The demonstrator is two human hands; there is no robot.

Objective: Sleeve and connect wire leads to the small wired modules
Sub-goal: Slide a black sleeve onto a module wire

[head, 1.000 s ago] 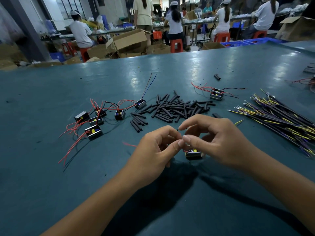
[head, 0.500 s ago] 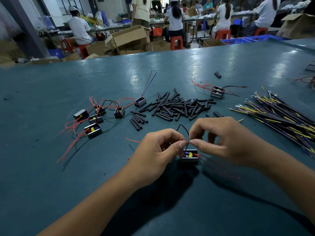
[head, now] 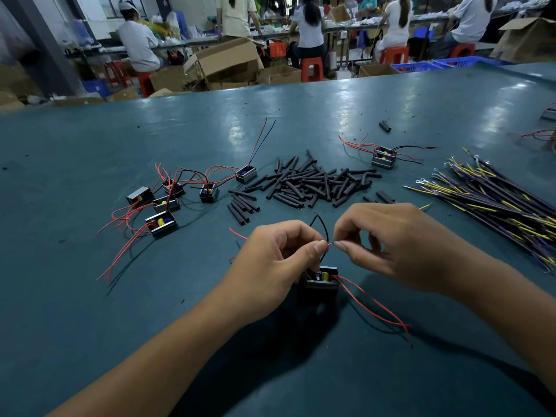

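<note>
- Left hand (head: 272, 266) and right hand (head: 391, 239) pinch a red lead (head: 330, 244) between fingertips, directly above the module (head: 321, 278) on the table (head: 90, 326).
- Sleeve pile (head: 313, 182) lies beyond the pinch, apart.
- Wire bundle (head: 496, 200) right, near table edge.

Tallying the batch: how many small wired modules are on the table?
8 clear: six in the left cluster, one far right of the sleeve pile, one under the hands. Another may sit at the right edge.
</note>
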